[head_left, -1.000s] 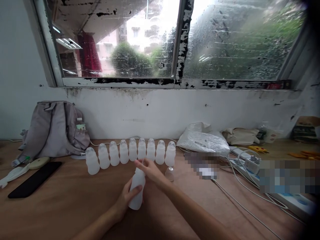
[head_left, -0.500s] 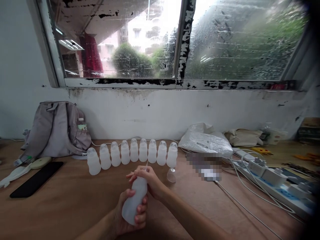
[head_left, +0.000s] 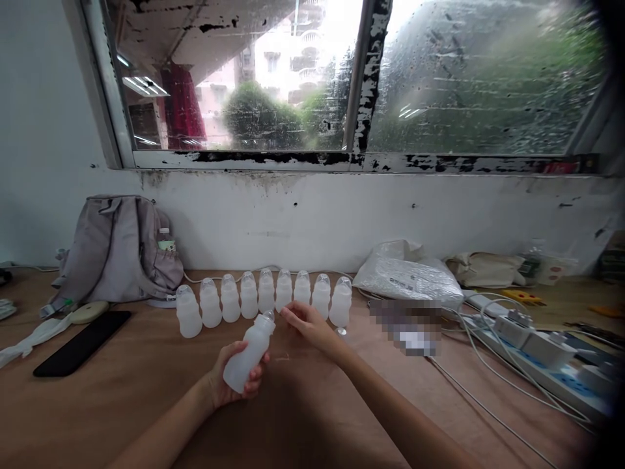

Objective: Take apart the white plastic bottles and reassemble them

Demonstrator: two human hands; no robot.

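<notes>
My left hand (head_left: pixel 237 378) is wrapped round a frosted white bottle (head_left: pixel 248 357) that leans up to the right, with a clear nipple (head_left: pixel 268 315) on its top. Just right of the nipple is my right hand (head_left: pixel 306 322), its fingers bent and apart from the bottle; whether anything small is between them cannot be made out. Behind both hands, several similar capped bottles (head_left: pixel 211 303) stand in a curved row. A small clear cap (head_left: pixel 340 331) shows on the table, partly hidden behind my right arm.
A grey backpack (head_left: pixel 122 254) and a black phone-like slab (head_left: pixel 83 343) are at the left. Plastic-wrapped packaging (head_left: pixel 410 277), a power strip (head_left: pixel 551 365) with chargers, and white cables lie on the right. A wall with a window rises behind the table (head_left: pixel 161 397).
My right hand has come off the bottle's top and moved up and right. My left hand and the bottle have shifted up and left, and the nipple is now exposed.
</notes>
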